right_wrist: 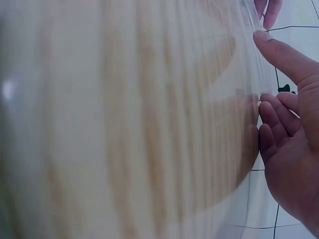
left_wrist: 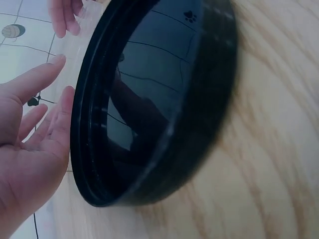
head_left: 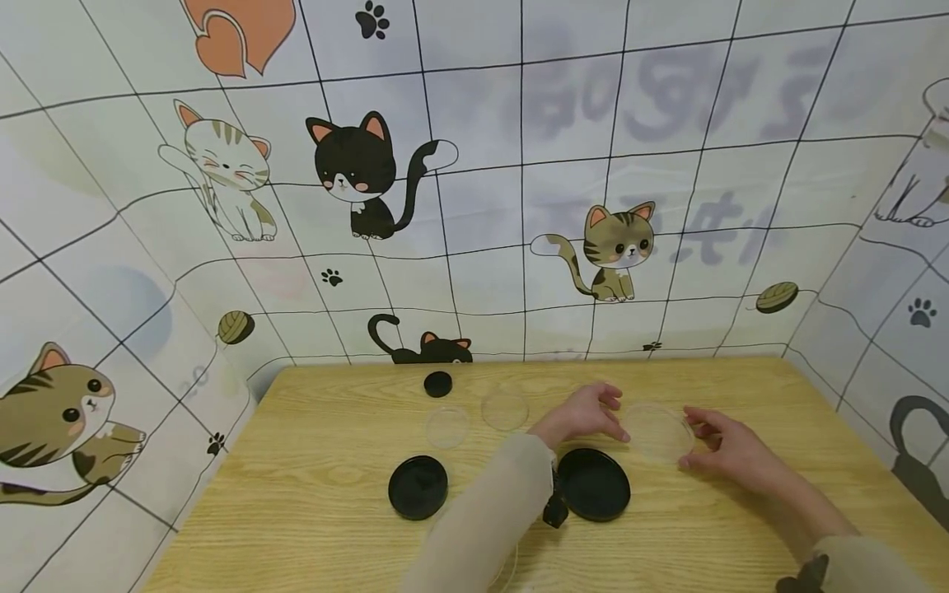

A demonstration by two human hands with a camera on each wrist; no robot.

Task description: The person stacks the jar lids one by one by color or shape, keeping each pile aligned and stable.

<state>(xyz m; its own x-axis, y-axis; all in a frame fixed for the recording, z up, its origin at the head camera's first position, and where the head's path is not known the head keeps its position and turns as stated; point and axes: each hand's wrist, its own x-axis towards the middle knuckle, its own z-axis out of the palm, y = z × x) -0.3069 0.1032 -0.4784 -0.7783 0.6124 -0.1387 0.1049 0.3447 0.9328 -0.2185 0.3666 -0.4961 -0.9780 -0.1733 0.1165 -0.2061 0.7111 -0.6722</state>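
Observation:
A clear round cover (head_left: 656,432) lies on the table between my two hands. My right hand (head_left: 730,449) holds its right side, thumb and fingertips at the rim; in the right wrist view the see-through cover (right_wrist: 164,124) fills most of the picture. My left hand (head_left: 586,412) is on the cover's left, fingers loosely spread, thumb tip close to the rim. Just in front of that hand, by the wrist, lies a large black round lid (head_left: 593,484); the left wrist view shows its raised rim and glossy inside (left_wrist: 144,89).
Another black lid (head_left: 418,487) and a small black disc (head_left: 438,384) lie on the left of the wooden table (head_left: 296,511). Two more clear discs lie behind my left forearm, one left (head_left: 448,427), one right (head_left: 505,409). A cat-patterned cloth (head_left: 482,206) hangs behind the table.

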